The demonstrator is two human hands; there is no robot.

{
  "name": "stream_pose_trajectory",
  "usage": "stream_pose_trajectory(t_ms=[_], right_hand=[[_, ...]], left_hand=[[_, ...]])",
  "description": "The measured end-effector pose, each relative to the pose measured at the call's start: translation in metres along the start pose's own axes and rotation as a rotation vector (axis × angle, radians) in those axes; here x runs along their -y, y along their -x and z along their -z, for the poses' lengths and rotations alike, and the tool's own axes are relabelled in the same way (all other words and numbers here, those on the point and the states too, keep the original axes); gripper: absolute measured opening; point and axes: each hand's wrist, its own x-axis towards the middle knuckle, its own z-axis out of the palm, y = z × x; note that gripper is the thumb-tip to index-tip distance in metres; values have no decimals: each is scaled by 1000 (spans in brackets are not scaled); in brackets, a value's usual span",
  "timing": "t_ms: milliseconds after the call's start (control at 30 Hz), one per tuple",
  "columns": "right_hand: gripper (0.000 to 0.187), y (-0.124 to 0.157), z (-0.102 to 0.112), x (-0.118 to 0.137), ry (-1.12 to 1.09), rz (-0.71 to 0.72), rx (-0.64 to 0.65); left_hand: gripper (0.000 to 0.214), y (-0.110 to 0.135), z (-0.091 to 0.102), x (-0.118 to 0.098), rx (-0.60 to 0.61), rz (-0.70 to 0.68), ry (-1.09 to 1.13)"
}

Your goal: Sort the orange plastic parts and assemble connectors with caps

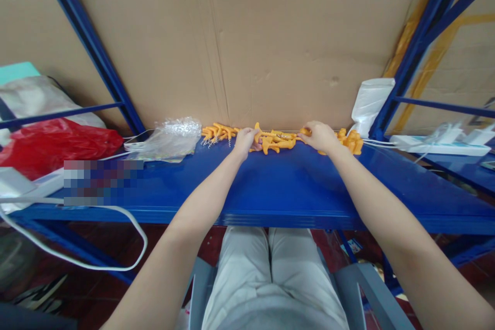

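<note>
On a blue metal shelf (270, 185), twelve o'clock: left hand (245, 142) pinches one small orange plastic piece (257, 129); right hand (319, 136) rests on the orange pile (280, 140), grip unclear.

bright, even light; sheen on the glossy blue metal shelf (270, 191). small orange plastic pieces (276, 140) at its back sharp. dim beneath it. edges beyond it bow.

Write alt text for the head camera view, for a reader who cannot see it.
A seated person's left hand and right hand reach into a row of small orange plastic pieces at the back of a blue metal shelf, against a cardboard sheet. A clear plastic bag lies left of the pieces, a white bag to their right.
</note>
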Motion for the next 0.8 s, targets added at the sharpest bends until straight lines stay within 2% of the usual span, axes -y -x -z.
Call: stream_pose_trajectory(t_ms=[133, 300, 467, 600, 800], right_hand=[[33, -4, 2, -24, -27, -163, 36], [25, -4, 9, -39, 9, -306, 242], [22, 1, 20, -36, 9, -326, 411], [20, 1, 20, -37, 75, -337, 528], [34, -3, 11, -45, 175, -361, 519]], left_hand=[[20, 0, 0, 0, -6, 4, -4], [21, -2, 0, 0, 0, 19, -10], [27, -3, 1, 1, 2, 5, -4], [30, -3, 0, 3, -1, -5, 5], [31, -3, 0, 4, 8, -3, 10]])
